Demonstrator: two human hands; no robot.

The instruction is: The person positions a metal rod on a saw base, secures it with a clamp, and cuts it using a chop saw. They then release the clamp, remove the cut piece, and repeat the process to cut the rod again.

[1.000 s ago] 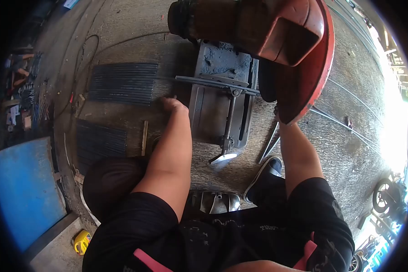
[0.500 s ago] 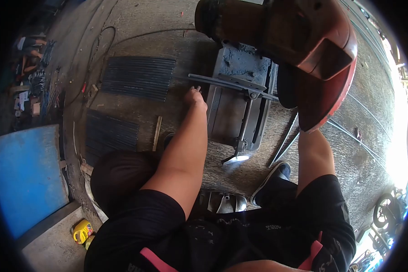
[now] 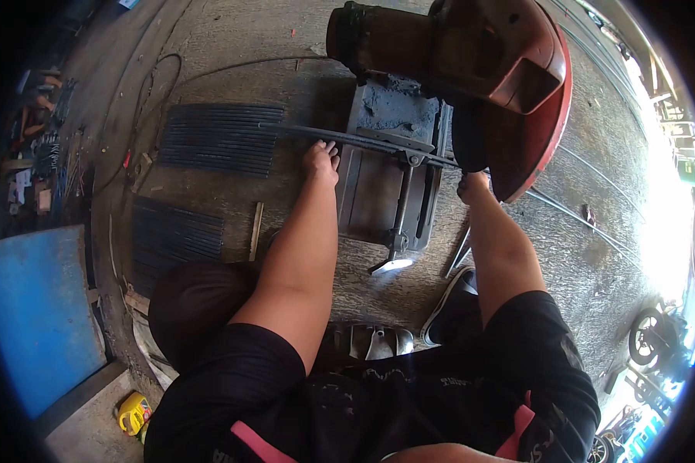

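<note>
A red cut-off saw (image 3: 510,85) stands in front of me, its dark disc (image 3: 469,139) partly covered by the red guard. Thin steel rods (image 3: 363,141) lie across its base and pass through the clamp (image 3: 414,158). My left hand (image 3: 322,162) is just below the rods, left of the base, with its fingers bent and somewhat apart. I cannot make out whether its fingertips touch the metal. To the right of the disc, my right hand (image 3: 473,185) is closed around the rods, partly hidden by the guard.
Cut rods lie in an upper bundle (image 3: 220,139) and a lower bundle (image 3: 177,235) on the left. A wooden strip (image 3: 256,231) is near my knee. Long rods (image 3: 587,220) extend across the floor at right. A cable (image 3: 247,65) runs behind the saw; a blue panel (image 3: 42,309) stands left.
The rods have slid left, so their end reaches farther past the base. My right hand has come into view beside the disc. My left hand stays near the rods as the view shifts.
</note>
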